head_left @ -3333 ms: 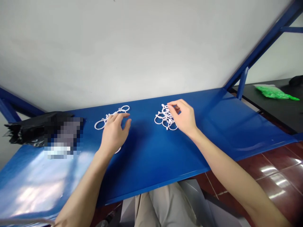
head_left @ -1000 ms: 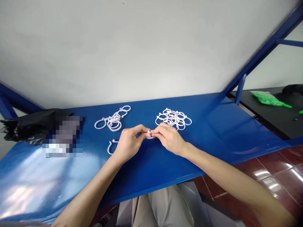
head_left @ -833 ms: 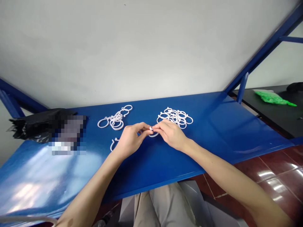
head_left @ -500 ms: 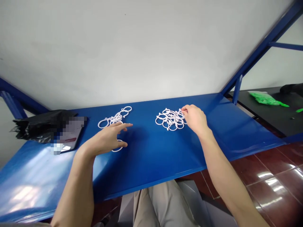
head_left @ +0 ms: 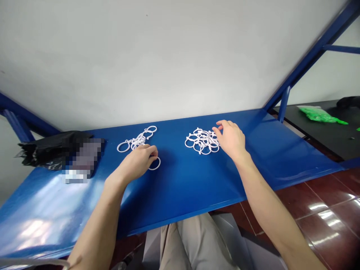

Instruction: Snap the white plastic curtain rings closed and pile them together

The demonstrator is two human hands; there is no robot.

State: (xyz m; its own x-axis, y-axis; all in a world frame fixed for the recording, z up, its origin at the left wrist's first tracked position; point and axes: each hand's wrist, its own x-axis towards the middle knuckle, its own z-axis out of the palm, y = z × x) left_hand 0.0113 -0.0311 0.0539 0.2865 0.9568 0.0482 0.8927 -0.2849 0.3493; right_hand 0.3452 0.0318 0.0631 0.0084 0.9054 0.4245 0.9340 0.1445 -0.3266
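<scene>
The glossy blue metal tabletop (head_left: 197,187) carries a loose heap of white plastic rings (head_left: 202,141) right of centre. A tangled cluster of rings (head_left: 137,140) of the same kind lies left of centre. A single ring (head_left: 155,164) lies just in front of that cluster. A crumpled black plastic bag (head_left: 42,152) sits at the far left.

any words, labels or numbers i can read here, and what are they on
No text can be read in this view.
Pixelated patch by the black bag: blurred, unreadable.
Single white ring in the left hand: no marking shows.
Pile of white rings under the right hand: no marking shows.
Blue table: bare paint, no label.
Green bag: too small to tell.
</scene>
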